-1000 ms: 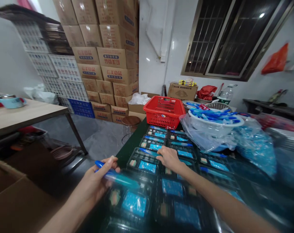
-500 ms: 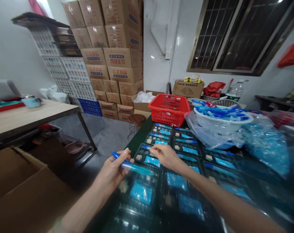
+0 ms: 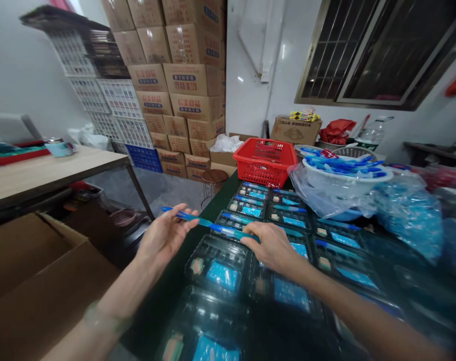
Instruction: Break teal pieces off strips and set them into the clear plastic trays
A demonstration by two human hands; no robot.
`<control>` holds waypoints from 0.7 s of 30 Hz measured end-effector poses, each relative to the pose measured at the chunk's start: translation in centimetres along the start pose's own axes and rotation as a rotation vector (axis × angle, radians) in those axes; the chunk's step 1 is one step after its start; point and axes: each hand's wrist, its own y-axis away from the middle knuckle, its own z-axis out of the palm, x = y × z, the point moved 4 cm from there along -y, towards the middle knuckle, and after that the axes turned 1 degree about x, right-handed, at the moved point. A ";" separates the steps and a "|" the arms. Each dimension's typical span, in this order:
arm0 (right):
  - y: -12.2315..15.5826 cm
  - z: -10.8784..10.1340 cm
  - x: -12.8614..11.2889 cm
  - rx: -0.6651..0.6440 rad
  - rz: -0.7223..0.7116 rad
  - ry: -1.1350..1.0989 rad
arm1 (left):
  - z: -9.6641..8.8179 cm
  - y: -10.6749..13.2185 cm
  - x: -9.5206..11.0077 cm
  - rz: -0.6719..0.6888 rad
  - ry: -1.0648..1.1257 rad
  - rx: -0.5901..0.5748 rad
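My left hand (image 3: 171, 233) holds a slim blue-and-teal pen-shaped stick (image 3: 202, 221) between thumb and fingers, its teal end pointing right. My right hand (image 3: 267, 240) grips a second blue stick (image 3: 230, 231) by its teal end. The two sticks meet or overlap end to end above the trays; whether they touch I cannot tell. Below them lies a clear plastic tray (image 3: 197, 250) with a blue packet (image 3: 222, 275) and a small pink-and-green piece (image 3: 197, 265). Farther back, another tray carries a blue stick (image 3: 235, 217) across its top.
Rows of similar trays cover the dark green table (image 3: 222, 196). A red basket (image 3: 265, 168) stands at its far end. To the right, a white bowl (image 3: 336, 186) is heaped with blue sticks, beside a plastic bag of blue packets (image 3: 412, 215). An open cardboard box (image 3: 50, 281) is at lower left.
My right hand has moved slightly right and down, now with a blue stick in its fingers. The left hand's stick has shifted up and left, off the near tray.
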 end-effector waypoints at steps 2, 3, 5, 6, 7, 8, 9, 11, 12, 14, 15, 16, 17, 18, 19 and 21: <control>0.4 1.9 0.9 -0.062 0.056 0.073 | -1.6 -0.2 0.9 0.055 -0.021 0.029; 0.5 3.0 1.1 -0.085 0.071 0.106 | -2.3 -0.2 1.2 0.074 -0.036 0.038; 0.4 4.9 1.2 -0.112 0.084 0.155 | -3.2 0.1 1.6 0.102 -0.073 0.037; 0.2 5.8 1.1 -0.117 0.084 0.171 | -3.4 0.2 1.6 0.111 -0.098 0.036; 0.1 6.4 1.0 -0.118 0.081 0.181 | -3.5 0.4 1.6 0.111 -0.126 0.039; -0.1 6.9 0.8 -0.120 0.079 0.188 | -3.4 0.5 1.5 0.104 -0.156 0.042; -0.3 7.2 0.7 -0.120 0.076 0.192 | -3.3 0.6 1.3 0.096 -0.186 0.047; -0.4 7.3 0.4 -0.124 0.073 0.202 | -3.0 0.9 0.9 0.084 -0.232 0.058; -0.4 7.0 0.3 -0.116 0.067 0.201 | -2.8 1.1 0.7 0.080 -0.241 0.060; 0.0 5.9 -0.2 -0.070 0.044 0.165 | -2.3 1.8 0.0 0.059 -0.240 0.052; 0.4 5.2 -0.5 -0.041 0.026 0.124 | -2.0 2.3 -0.3 0.038 -0.244 0.042; 1.0 4.5 -0.9 -0.018 0.005 0.068 | -1.8 2.9 -0.7 0.010 -0.259 0.031; 1.7 3.8 -1.2 -0.007 -0.015 0.001 | -1.6 3.7 -1.2 -0.019 -0.286 0.019; 2.5 3.3 -1.6 -0.009 -0.026 -0.069 | -1.5 4.5 -1.6 -0.045 -0.318 0.007; 3.3 2.8 -2.0 -0.019 -0.033 -0.137 | -1.4 5.4 -2.0 -0.066 -0.349 -0.003; 5.2 2.3 -2.6 -0.051 -0.029 -0.249 | -1.4 7.2 -2.8 -0.092 -0.388 -0.019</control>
